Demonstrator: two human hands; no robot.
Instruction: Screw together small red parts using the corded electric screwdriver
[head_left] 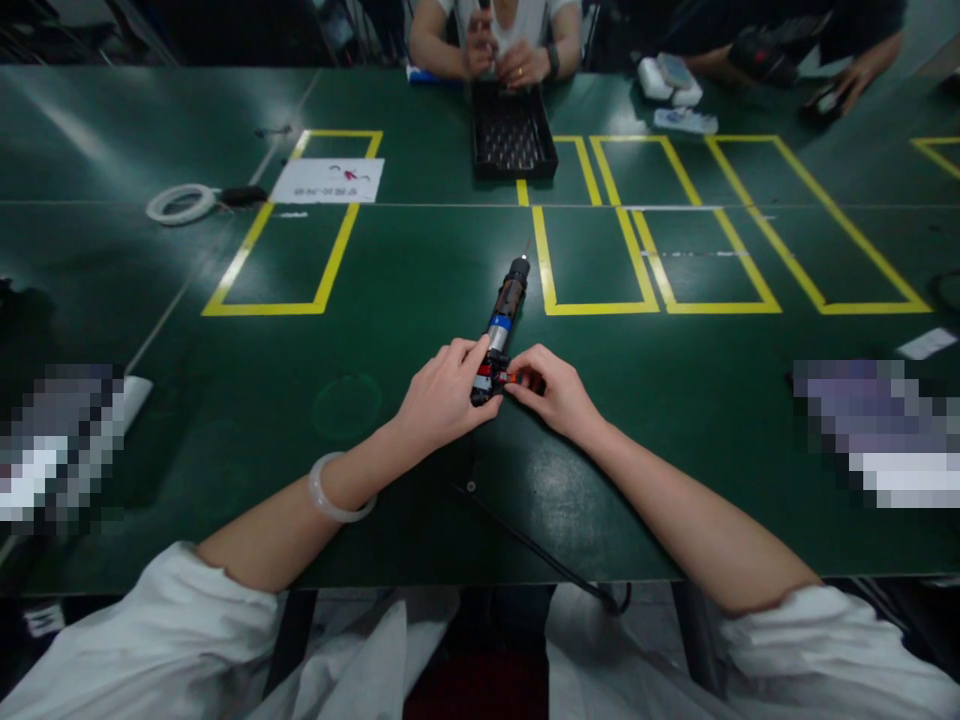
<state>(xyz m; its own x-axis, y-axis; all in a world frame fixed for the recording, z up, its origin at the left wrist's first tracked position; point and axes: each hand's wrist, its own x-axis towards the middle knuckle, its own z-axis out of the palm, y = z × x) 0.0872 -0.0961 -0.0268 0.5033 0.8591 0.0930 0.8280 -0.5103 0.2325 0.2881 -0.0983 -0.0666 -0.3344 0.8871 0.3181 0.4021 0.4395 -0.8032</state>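
Note:
An electric screwdriver (504,310) lies on the green table (360,330), its tip pointing away from me, with a dark barrel, a blue band and a black and red rear end. My left hand (444,392) is curled round that rear end from the left. From the right, my right hand (553,392) pinches a small red part on the same end. A black cable (525,540) runs from the tool toward the table's near edge.
Yellow tape rectangles (285,300) mark the table. A black tray (512,140) sits at the far side before a seated person's hands (499,60). A white tape roll (180,203) and a paper sheet (328,180) lie at the far left. Another person's arm (855,70) reaches in far right.

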